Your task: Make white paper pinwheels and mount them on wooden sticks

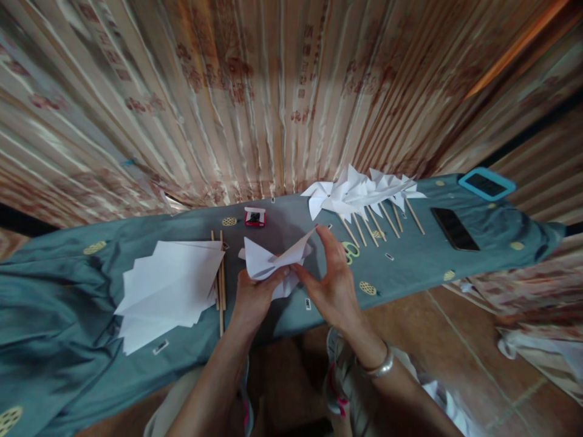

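Between my hands, above the cloth-covered table, is a white paper pinwheel [266, 262] with its blades partly folded in. My left hand [255, 297] pinches it near the centre, thumb on top. With thumb and forefinger, my right hand [334, 282] grips its right side; the forefinger is at a raised paper corner. Whether a pin is in the centre I cannot tell. To the left lies a stack of white paper sheets [168, 285], with several wooden sticks [222, 285] along its right edge. A small red box [255, 217] with dark contents sits behind the pinwheel.
Several white pinwheels on sticks [350, 191] lie overlapping at the back right. Green-handled scissors [350, 252] are beside my right hand. Farther right are a black phone [455, 229] and a blue-framed tablet [487, 183]. A patterned curtain [273, 103] hangs behind the table [410, 267].
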A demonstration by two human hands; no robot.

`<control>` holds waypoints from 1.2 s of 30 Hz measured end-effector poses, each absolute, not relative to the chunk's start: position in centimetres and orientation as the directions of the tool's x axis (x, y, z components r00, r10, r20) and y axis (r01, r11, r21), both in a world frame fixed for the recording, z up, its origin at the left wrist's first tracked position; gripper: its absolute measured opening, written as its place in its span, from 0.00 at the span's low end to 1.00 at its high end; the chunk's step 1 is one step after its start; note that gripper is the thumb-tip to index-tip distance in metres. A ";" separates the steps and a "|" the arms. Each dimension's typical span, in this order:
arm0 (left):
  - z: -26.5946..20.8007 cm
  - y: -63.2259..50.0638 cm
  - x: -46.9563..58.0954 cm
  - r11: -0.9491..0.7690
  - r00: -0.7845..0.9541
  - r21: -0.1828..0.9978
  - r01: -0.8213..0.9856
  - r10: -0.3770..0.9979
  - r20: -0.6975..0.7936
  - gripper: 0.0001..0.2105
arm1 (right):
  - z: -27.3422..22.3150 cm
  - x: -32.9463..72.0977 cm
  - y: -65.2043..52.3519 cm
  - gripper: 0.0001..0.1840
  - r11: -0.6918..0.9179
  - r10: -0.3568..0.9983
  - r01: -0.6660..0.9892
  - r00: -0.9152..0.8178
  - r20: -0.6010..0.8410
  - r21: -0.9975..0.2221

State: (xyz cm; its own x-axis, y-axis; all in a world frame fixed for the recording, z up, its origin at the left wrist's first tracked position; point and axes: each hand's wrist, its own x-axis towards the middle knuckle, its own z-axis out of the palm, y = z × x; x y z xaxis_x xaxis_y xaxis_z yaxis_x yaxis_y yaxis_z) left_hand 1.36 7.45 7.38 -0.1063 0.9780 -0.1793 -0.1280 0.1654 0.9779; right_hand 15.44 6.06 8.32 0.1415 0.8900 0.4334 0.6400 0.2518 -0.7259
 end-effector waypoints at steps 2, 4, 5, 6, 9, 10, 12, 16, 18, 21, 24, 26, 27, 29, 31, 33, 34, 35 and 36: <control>7.3 7.4 1.4 0.184 -0.095 0.973 -0.139 0.976 -0.198 0.15 | 8.0 15.8 6.2 0.36 0.267 0.914 0.581 0.101 0.393 -0.769; 7.1 7.4 1.3 0.200 -0.081 0.968 -0.150 0.974 -0.214 0.16 | 7.9 16.1 6.3 0.38 0.248 0.946 0.485 0.064 0.317 -0.839; 6.9 7.4 1.3 0.200 -0.074 0.968 -0.153 0.974 -0.213 0.15 | 7.9 16.2 6.4 0.39 0.231 0.958 0.441 0.053 0.282 -0.867; 6.8 7.4 1.3 0.198 -0.066 0.968 -0.151 0.975 -0.210 0.15 | 7.9 16.3 6.4 0.40 0.213 0.966 0.408 0.048 0.254 -0.888; 6.6 7.4 1.2 0.194 -0.051 0.972 -0.128 0.978 -0.202 0.12 | 8.0 16.5 6.4 0.41 0.164 0.977 0.369 0.068 0.202 -0.915; 6.6 7.4 1.2 0.195 -0.046 0.973 -0.123 0.978 -0.202 0.12 | 8.0 16.5 6.4 0.41 0.151 0.979 0.360 0.074 0.190 -0.920; 6.6 7.4 1.2 0.191 -0.032 0.974 -0.123 0.980 -0.197 0.12 | 8.0 16.6 6.4 0.43 0.130 0.984 0.330 0.072 0.162 -0.935; 6.6 7.4 1.2 0.179 -0.005 0.977 -0.120 0.983 -0.181 0.12 | 7.9 16.8 6.5 0.42 0.105 0.991 0.278 0.051 0.124 -0.955; 6.4 7.4 1.2 0.175 0.002 0.979 -0.104 0.984 -0.176 0.12 | 8.0 16.8 6.6 0.41 0.091 0.993 0.256 0.043 0.105 -0.962; 6.2 7.5 1.0 0.166 0.021 0.983 -0.080 0.986 -0.165 0.11 | 8.0 16.8 6.7 0.39 0.069 0.997 0.210 0.021 0.075 -0.975; 6.1 7.4 0.8 0.146 0.041 0.988 -0.059 0.989 -0.143 0.10 | 7.9 16.8 6.7 0.38 0.052 0.999 0.179 -0.002 0.052 -0.982; 6.2 7.4 0.7 0.127 0.040 0.991 -0.039 0.991 -0.126 0.10 | 7.8 16.8 6.7 0.37 0.045 0.999 0.177 0.001 0.046 -0.983; 6.3 7.4 0.7 0.122 0.037 0.992 -0.026 0.992 -0.121 0.10 | 7.7 16.8 6.7 0.37 0.043 0.999 0.180 0.006 0.045 -0.983; 6.5 7.4 0.7 0.114 0.031 0.993 -0.002 0.993 -0.114 0.10 | 7.7 16.7 6.7 0.36 0.042 0.999 0.189 0.014 0.045 -0.981; 6.8 7.5 0.7 0.109 0.019 0.994 0.010 0.994 -0.110 0.10 | 7.6 16.6 6.6 0.35 0.039 0.999 0.196 0.014 0.043 -0.980; 7.0 7.5 0.7 0.112 -0.003 0.993 0.019 0.994 -0.112 0.09 | 7.6 16.5 6.6 0.35 0.037 0.999 0.194 0.010 0.040 -0.980; 7.2 7.5 0.7 0.120 -0.011 0.992 0.024 0.993 -0.120 0.09 | 7.6 16.5 6.6 0.36 0.038 0.999 0.197 0.009 0.041 -0.980; 7.3 7.6 0.8 0.134 -0.016 0.991 0.028 0.991 -0.133 0.09 | 7.6 16.4 6.6 0.37 0.042 0.999 0.203 0.009 0.045 -0.978; 7.4 7.6 0.8 0.149 -0.017 0.988 0.030 0.989 -0.148 0.09 | 7.6 16.4 6.6 0.37 0.050 0.999 0.211 0.011 0.053 -0.976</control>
